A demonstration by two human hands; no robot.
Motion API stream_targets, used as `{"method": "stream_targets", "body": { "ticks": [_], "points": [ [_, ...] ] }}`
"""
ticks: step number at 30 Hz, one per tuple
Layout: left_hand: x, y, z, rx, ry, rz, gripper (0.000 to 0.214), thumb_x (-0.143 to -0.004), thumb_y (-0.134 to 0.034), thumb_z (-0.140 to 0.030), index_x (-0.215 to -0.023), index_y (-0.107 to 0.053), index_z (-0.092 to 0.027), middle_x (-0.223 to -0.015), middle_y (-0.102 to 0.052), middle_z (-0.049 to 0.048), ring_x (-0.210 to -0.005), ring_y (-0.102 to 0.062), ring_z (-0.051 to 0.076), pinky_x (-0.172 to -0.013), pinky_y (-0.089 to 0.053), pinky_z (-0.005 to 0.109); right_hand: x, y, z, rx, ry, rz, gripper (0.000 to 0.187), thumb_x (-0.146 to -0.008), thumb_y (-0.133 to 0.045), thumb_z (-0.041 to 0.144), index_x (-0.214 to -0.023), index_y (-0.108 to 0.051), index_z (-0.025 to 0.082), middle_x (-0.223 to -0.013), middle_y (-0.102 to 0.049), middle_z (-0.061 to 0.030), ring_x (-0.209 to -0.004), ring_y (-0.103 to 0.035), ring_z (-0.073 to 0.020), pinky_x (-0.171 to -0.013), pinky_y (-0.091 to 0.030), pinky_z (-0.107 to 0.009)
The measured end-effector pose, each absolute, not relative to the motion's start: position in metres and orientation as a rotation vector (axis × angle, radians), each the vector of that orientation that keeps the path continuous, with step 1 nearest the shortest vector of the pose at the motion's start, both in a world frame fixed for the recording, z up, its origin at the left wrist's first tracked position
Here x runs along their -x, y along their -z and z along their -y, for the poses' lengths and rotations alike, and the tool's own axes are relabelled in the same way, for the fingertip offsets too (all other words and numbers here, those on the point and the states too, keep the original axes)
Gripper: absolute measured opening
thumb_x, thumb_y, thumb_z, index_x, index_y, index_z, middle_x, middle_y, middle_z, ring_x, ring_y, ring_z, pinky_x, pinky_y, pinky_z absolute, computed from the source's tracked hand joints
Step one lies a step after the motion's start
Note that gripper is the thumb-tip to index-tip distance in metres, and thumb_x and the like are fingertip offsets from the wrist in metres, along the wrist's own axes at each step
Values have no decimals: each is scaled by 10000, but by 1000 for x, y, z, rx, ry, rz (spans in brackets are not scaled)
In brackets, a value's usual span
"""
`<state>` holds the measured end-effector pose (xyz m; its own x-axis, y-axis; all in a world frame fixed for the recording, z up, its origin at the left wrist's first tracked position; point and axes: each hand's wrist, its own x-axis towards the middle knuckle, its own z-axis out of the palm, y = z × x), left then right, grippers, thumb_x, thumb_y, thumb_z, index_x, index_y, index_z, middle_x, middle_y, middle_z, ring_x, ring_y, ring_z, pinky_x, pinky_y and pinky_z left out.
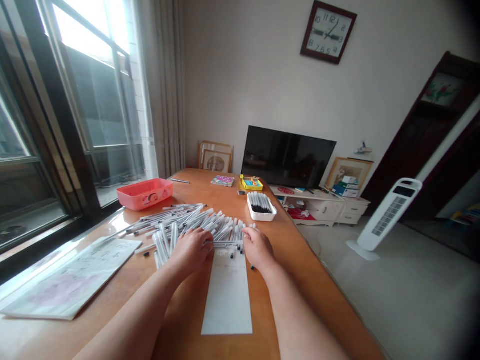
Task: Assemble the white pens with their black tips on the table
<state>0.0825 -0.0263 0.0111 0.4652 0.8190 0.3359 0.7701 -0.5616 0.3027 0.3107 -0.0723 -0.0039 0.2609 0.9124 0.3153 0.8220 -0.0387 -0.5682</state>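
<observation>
Since a slim pen barrel (227, 243) appears to span from the left hand (193, 246) to the right hand (258, 245), both with fingers curled, they are probably steadying its two ends, though whether either truly grasps it I cannot tell. Loose pens (221, 228) lie heaped on the bench (184, 320) just beyond, likely for easy reach, while the white tray (263, 217) holds others lined up, perhaps for tidiness.
</observation>
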Motion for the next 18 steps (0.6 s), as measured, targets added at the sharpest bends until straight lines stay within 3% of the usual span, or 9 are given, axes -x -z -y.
{"method": "stream_targets", "body": {
  "ticks": [6,11,14,18],
  "points": [
    [-83,-6,18,-2406,-846,-1270,200,-867,-543,-352,-910,-698,-233,-930,-707,43,-884,-640,221,-787,-460,312,-308,2,74,1839,-207,1703,368,-921,-477,252,-1227,-682,241,-1239,-677,-61,-1143,-581,-221,-979,-426,-300],
    [-85,-5,14,-1734,-1061,-1099,309,-788,-692,-421,-976,-643,-181,-760,-667,3,-693,-622,163,-642,-474,268,-304,-2,78,1715,-274,1725,233,-915,-533,329,-1036,-715,247,-1042,-707,-46,-968,-604,-207,-854,-444,-297],
    [-86,-13,18,-1208,-1199,-883,432,-728,-807,-349,-1054,-584,-173,-847,-695,22,-723,-655,137,-671,-498,237,-294,-1,79,1575,-551,1637,267,-943,-500,418,-927,-681,222,-840,-689,-23,-757,-583,-174,-714,-433,-283],
    [-91,-23,29,-917,-1117,-671,324,-794,-780,-249,-1060,-624,-147,-974,-724,96,-755,-677,133,-720,-532,242,-274,-3,85,1324,-992,1444,329,-937,-513,491,-843,-619,193,-725,-646,-12,-657,-529,-142,-652,-410,-266]
  ]
}}
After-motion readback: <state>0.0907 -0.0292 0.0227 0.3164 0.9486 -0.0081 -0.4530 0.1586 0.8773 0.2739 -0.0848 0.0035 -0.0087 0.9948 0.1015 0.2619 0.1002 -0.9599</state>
